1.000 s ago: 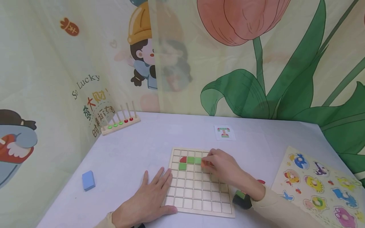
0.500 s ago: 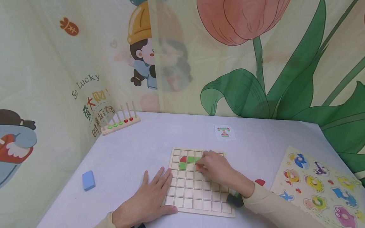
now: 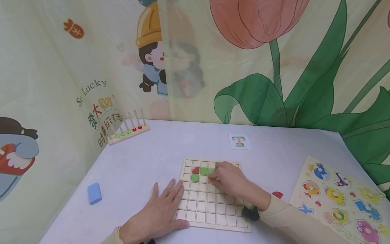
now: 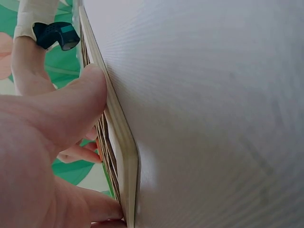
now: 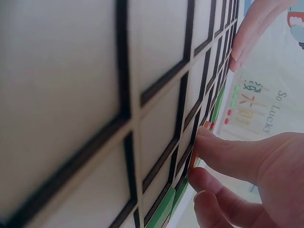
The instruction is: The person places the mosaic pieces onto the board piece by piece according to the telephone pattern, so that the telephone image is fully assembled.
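Observation:
A wooden grid board [image 3: 201, 217] lies on the table. My left hand [image 3: 161, 210] rests at its left edge with straight fingers spread, the thumb at the front corner; the left wrist view shows the thumb [image 4: 90, 90] against the board's rim. Over the upper rows, my right hand [image 3: 231, 179] pinches a small orange tile [image 5: 194, 159] between thumb and fingers, right at the board's surface. Left of it sit a red rounded tile [image 3: 196, 170], a green tile [image 3: 204, 170] beside it and another green tile [image 3: 195, 177] below. The right hand partly covers the board's upper right.
A pattern card [image 3: 239, 141] lies behind the board. Near the right forearm is a loose red rounded piece [image 3: 277, 195]. A sea-animal puzzle board [image 3: 341, 200] lies at the right, a blue block [image 3: 94, 193] at the left, and a peg stand with beads [image 3: 129, 134] at the back left.
My right hand has shifted left along the board with the orange tile, then stayed nearly still over the last half second. The left hand has not moved.

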Demonstrator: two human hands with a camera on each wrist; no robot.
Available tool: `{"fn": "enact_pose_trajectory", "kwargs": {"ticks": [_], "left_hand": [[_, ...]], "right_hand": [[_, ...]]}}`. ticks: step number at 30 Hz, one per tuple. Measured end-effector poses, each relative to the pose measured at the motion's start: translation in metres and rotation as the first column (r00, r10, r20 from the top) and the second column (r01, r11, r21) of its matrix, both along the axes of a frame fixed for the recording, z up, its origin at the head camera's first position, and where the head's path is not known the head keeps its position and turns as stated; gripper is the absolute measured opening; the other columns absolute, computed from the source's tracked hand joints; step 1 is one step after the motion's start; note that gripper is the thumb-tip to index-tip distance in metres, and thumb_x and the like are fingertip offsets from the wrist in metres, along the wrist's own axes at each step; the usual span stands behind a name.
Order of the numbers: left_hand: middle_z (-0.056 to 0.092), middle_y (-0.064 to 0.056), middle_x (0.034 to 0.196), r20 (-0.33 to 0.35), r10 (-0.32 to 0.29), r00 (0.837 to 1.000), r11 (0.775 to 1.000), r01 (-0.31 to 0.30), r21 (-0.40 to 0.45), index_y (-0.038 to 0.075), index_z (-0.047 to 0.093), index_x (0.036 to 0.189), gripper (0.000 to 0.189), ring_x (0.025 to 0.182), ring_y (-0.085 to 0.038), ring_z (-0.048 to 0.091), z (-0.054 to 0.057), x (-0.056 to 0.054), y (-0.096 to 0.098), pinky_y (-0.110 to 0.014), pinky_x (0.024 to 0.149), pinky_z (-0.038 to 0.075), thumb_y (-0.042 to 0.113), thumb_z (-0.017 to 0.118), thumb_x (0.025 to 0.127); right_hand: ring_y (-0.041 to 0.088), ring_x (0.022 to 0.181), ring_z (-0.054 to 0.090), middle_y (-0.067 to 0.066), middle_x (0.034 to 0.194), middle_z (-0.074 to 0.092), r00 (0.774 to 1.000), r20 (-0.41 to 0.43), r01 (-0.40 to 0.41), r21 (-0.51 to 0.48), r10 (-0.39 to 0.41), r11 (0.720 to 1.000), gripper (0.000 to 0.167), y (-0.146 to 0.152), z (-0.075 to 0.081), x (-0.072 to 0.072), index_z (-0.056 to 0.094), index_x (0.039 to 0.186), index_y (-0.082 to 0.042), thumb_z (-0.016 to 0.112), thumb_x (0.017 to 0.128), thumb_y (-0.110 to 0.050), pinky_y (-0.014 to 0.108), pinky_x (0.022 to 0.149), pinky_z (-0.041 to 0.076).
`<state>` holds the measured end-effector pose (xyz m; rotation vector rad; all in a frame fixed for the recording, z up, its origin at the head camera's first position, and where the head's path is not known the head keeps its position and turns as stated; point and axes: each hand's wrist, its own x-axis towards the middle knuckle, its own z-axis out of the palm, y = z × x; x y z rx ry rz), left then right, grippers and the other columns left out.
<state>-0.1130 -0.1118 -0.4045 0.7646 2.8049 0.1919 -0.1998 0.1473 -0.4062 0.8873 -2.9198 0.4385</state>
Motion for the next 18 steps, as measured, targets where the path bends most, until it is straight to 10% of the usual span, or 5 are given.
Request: {"fn": "enact_pose_trajectory", "kwargs": {"ticks": [18], "left_hand": [[0.025,-0.013,0.171,0.002,-0.007,1.000,1.000,0.007,0.015,0.002,0.031,0.160,0.104,0.159,-0.036,0.021,-0.002,0.000,0.000,-0.080,0.114,0.016,0.074,0.055,0.090]], "right_hand": [[0.008,0.077,0.051,-0.001,0.092,0.068,0.994,-0.009,0.110,-0.026,-0.110,0.994,0.032,0.036,0.014,0.011,0.080,0.116,-0.016,0.084,0.084,-0.016,0.020,0.061,0.042]]}}
